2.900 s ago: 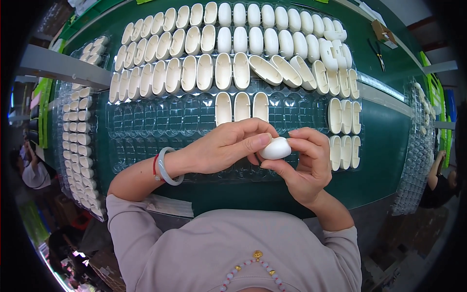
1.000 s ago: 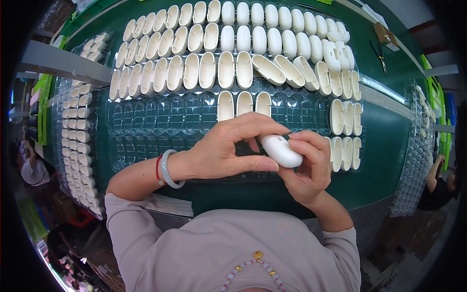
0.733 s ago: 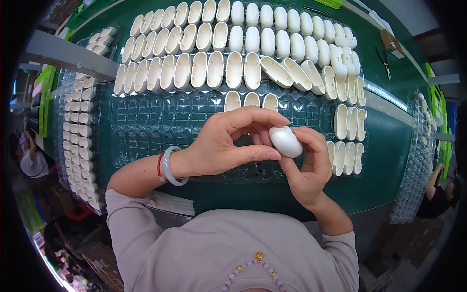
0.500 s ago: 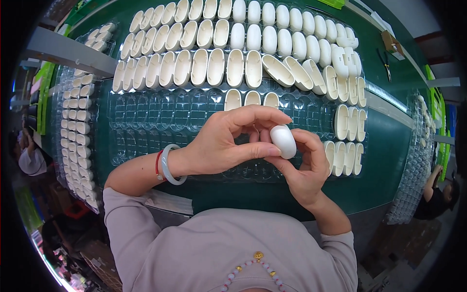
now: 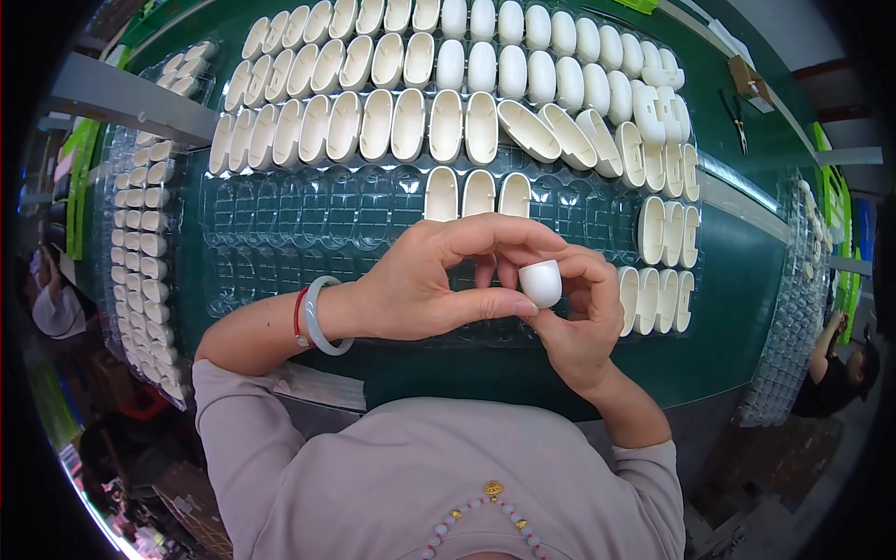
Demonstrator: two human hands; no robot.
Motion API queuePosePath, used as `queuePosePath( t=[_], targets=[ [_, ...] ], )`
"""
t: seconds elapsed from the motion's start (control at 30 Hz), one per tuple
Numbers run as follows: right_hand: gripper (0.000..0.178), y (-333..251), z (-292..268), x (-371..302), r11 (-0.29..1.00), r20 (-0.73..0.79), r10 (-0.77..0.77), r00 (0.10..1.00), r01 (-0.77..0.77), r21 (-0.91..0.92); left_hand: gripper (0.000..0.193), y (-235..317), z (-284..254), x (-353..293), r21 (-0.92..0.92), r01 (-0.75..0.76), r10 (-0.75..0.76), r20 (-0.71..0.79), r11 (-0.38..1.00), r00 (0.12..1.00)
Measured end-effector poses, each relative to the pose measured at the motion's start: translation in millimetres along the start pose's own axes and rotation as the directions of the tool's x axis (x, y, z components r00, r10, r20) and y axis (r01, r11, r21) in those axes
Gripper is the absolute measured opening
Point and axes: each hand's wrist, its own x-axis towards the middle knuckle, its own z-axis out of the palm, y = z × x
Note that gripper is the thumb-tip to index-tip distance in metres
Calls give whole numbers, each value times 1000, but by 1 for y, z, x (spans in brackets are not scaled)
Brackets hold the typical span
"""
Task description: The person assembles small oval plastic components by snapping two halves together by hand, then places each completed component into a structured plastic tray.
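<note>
1. Here's the white plastic shell [image 5: 540,284], up off the table between both hands, end-on, its rounded end turned down toward the chest.
2. Left hand [image 5: 420,275]: it's grasping the shell, thumb tip at the lower left, index finger arching just above, other fingers curled and partly hidden behind.
3. Right hand [image 5: 583,322]: gripping from the other side, thumb underneath, bent fingers along the right; their tips are hidden.
4. Just beyond the hands, three cream shells [image 5: 478,194] stand hollow side up in the clear plastic tray [image 5: 317,215], bare pockets stretching off to the left.
5. Over to the right, more open shells [image 5: 653,301] line the tray's near corner, just past the right hand.
6. Farther back, a long row of hollow-side-up shells [image 5: 375,126], three lying askew; behind it, two rows are part open, part domed white backs [image 5: 511,73].
7. Pliers [image 5: 737,121] and a small cardboard box [image 5: 749,82] sit at the green table's [image 5: 719,350] far right.
8. On the left wrist, a pale bangle [image 5: 324,315] beside a red string bracelet [image 5: 299,317].
</note>
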Motion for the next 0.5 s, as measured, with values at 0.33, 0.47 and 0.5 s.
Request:
queuePosePath(
  t=[0.33, 0.47, 0.5],
  targets=[
    [42, 4, 0, -3, 1000, 18, 31, 999, -31, -3, 43, -3, 2, 0, 60, -50, 49, 30, 997, 998],
    [42, 4, 1, -3, 986, 16, -94, 995, 96, -137, 44, -6, 8, 0, 205, -124, 136, -45, 971, 990],
    [42, 3, 1, -3, 966, 24, -145, 989, 147, -214, 44, -7, 9, -2, 209, -72, 87, -61, 975, 994]
  ],
)
